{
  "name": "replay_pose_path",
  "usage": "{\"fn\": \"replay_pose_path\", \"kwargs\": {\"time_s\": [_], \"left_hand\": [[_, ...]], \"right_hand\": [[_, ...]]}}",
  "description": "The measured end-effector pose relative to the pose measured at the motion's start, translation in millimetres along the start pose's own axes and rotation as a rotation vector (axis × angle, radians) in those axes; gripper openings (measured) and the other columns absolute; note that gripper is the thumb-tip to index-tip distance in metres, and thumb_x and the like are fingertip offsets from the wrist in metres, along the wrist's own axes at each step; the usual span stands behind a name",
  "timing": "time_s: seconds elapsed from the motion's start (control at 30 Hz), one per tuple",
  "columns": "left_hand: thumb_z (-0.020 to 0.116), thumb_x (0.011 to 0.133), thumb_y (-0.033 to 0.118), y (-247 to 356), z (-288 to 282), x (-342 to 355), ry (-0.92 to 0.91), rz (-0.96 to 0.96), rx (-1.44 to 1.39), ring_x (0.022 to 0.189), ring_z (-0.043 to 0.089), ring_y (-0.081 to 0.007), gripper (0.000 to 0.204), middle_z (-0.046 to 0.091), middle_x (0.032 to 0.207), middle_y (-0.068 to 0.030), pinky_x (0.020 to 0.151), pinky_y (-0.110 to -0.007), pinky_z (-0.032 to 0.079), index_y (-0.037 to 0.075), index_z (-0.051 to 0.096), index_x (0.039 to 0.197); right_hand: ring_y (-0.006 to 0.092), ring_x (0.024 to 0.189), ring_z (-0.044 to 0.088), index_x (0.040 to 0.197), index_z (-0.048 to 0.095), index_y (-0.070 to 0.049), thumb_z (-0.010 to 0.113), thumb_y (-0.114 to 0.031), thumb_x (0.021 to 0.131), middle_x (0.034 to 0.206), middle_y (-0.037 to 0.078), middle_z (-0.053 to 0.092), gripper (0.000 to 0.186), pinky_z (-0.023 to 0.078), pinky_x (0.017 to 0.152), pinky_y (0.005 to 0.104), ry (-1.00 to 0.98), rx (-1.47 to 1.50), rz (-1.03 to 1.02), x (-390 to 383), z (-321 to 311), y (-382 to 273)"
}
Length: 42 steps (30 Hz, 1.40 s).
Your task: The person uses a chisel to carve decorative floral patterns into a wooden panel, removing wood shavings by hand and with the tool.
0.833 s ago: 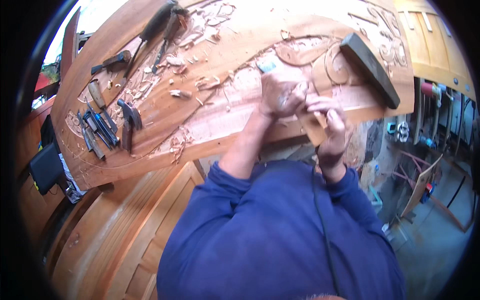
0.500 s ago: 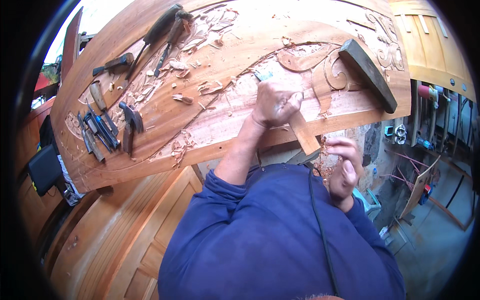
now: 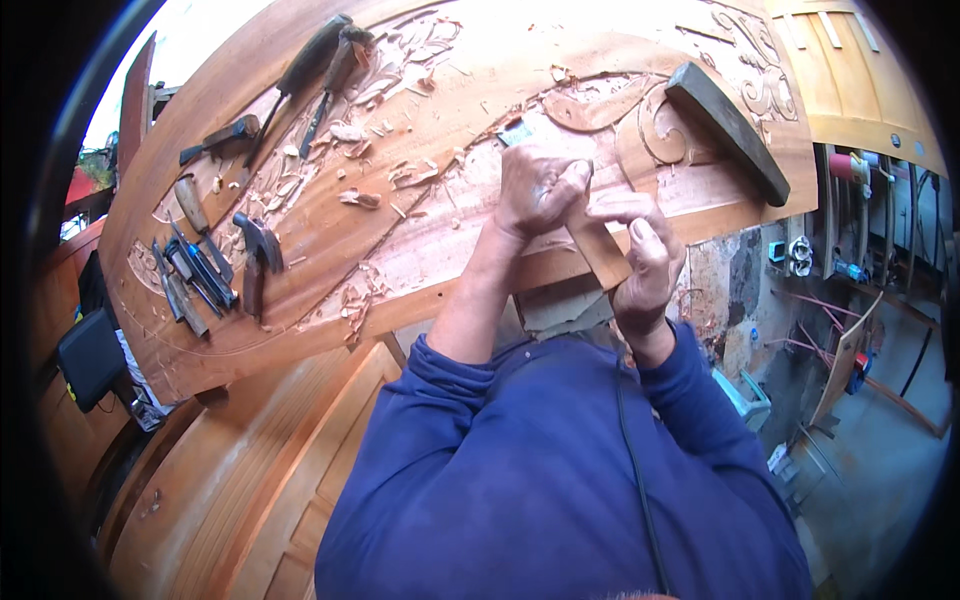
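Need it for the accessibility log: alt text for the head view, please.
A person in a blue sweater carves a large reddish wooden panel, left hand gripping a chisel, right hand holding a wooden mallet. Spare chisels and shavings lie on the panel's left.

You've got a broad carved wooden panel (image 3: 330,240) as your work surface, strewn with pale wood shavings (image 3: 360,198), a row of chisels (image 3: 190,280) lying near its left edge, more dark-handled tools (image 3: 320,55) at the upper left, and a dark wooden block (image 3: 728,130) resting at its right
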<state>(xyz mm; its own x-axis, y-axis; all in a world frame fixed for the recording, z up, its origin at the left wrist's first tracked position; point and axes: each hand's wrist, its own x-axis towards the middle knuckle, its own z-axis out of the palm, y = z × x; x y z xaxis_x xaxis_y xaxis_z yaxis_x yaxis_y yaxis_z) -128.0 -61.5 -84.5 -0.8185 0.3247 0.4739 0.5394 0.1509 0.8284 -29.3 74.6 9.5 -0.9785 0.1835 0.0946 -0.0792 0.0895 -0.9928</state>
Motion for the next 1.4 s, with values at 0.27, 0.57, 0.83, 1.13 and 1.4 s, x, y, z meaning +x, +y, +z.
{"fn": "replay_pose_path", "kwargs": {"time_s": [0.27, 0.57, 0.83, 1.13, 1.4], "left_hand": [[0.066, 0.081, 0.03, 16, 9, -14, -0.131, -0.037, 0.012, 0.057, 0.063, -0.033, 0.027, 0.061, 0.059, -0.014, 0.058, -0.044, 0.051, 0.01, 0.066, 0.064], [0.063, 0.087, 0.032, 2, 13, 16, -0.097, -0.09, 0.002, 0.059, 0.067, -0.033, 0.03, 0.068, 0.066, -0.0158, 0.059, -0.043, 0.053, 0.008, 0.079, 0.079], [0.062, 0.086, 0.031, 8, 19, 12, -0.085, -0.071, 0.05, 0.064, 0.07, -0.0324, 0.027, 0.069, 0.068, -0.0143, 0.063, -0.042, 0.053, 0.009, 0.073, 0.074], [0.053, 0.087, 0.027, 28, -10, -1, 0.333, 0.193, 0.126, 0.056, 0.058, -0.0234, 0.028, 0.061, 0.061, -0.007, 0.065, -0.039, 0.042, 0.01, 0.063, 0.067], [0.059, 0.099, 0.036, 38, 7, -16, -0.388, -0.024, 0.029, 0.071, 0.069, -0.032, 0.03, 0.067, 0.07, -0.0119, 0.065, -0.043, 0.052, 0.011, 0.072, 0.092]], "right_hand": [[0.027, 0.104, 0.066, 0.098, 0.072, 0.004, 0.046, -0.009, 0.096, 0.101, 0.017, 0.071, 0.029, 0.051, 0.095, 0.0356, 0.097, -0.297, -0.028, -69, -55, -5], [0.0277, 0.105, 0.065, 0.094, 0.067, 0.009, 0.038, -0.018, 0.1, 0.106, 0.022, 0.069, 0.04, 0.049, 0.099, 0.0411, 0.125, -0.075, -0.025, 2, -28, -6], [0.0233, 0.094, 0.065, 0.091, 0.07, 0.004, 0.049, -0.016, 0.097, 0.099, 0.016, 0.07, 0.029, 0.05, 0.088, 0.0339, 0.025, -0.186, 0.104, 17, -18, -11], [0.0395, 0.107, 0.073, 0.128, 0.066, -0.009, 0.072, -0.006, 0.097, 0.12, 0.023, 0.069, 0.032, 0.061, 0.085, 0.0419, -0.322, -0.51, -0.21, 11, -5, -20], [0.0035, 0.06, 0.053, 0.158, 0.049, -0.002, 0.056, -0.015, 0.112, 0.085, 0.001, 0.066, 0.048, 0.049, 0.054, 0.024, -0.179, 0.069, 0.727, -56, -29, -3]]}}
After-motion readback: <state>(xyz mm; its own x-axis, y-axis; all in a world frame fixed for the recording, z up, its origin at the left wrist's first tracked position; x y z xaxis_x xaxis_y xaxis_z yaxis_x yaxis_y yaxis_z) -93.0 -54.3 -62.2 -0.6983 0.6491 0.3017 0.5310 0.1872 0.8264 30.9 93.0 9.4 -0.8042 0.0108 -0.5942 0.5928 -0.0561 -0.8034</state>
